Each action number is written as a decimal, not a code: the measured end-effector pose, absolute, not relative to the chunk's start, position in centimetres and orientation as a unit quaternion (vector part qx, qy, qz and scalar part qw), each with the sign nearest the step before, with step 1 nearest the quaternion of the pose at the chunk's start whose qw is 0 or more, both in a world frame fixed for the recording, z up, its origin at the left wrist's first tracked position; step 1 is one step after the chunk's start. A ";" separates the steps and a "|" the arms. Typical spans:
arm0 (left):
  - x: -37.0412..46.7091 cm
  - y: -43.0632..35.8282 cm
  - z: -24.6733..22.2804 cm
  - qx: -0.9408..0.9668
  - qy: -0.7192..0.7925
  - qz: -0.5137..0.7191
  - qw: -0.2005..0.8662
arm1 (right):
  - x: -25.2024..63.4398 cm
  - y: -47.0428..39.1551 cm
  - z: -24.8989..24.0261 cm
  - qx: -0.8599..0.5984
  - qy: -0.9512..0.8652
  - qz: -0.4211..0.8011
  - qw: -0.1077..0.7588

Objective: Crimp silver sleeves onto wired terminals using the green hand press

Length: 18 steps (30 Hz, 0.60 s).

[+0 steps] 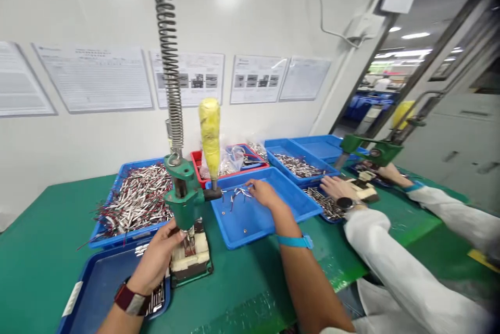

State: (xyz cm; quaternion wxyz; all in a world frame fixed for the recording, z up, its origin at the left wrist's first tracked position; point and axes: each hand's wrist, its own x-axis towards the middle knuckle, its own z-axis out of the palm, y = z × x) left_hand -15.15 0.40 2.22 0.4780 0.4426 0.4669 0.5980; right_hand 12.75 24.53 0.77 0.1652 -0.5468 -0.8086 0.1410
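My left hand [160, 253] is at the base of a green hand press [183, 203], its thumb and fingers pressed together by the cream fixture [194, 253] under the ram; what they hold is too small to make out. My right hand [262, 192] reaches over a blue tray [253, 222], fingertips pinched at a few thin white and dark wired parts [239, 192]. The press has a yellow-wrapped handle [211, 136] and a tall spring [171, 63]. Below my left wrist, metal parts [157, 298] lie in a dark blue tray [105, 282].
Left of the press stands a blue bin [136, 201] heaped with wired parts. Behind are a red tray [198, 167] and a blue bin [299, 159] of parts. At right, a co-worker's white sleeves [394, 250] and hands reach around a second green press [385, 152].
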 end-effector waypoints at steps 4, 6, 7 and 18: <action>-18.8 1.5 5.0 0.397 0.582 0.670 0.234 | 12.8 25.0 0.2 -0.568 -0.802 0.128 0.136; -21.0 1.0 6.2 0.406 0.668 0.623 0.042 | 12.7 25.0 -0.3 -0.567 -0.803 0.138 0.121; -22.1 0.4 6.4 0.406 0.702 0.585 0.022 | 12.6 24.9 -0.5 -0.563 -0.806 0.145 0.115; -27.5 -4.3 0.5 0.579 0.762 0.234 0.167 | 12.1 23.6 -0.8 -0.466 -0.842 0.226 0.150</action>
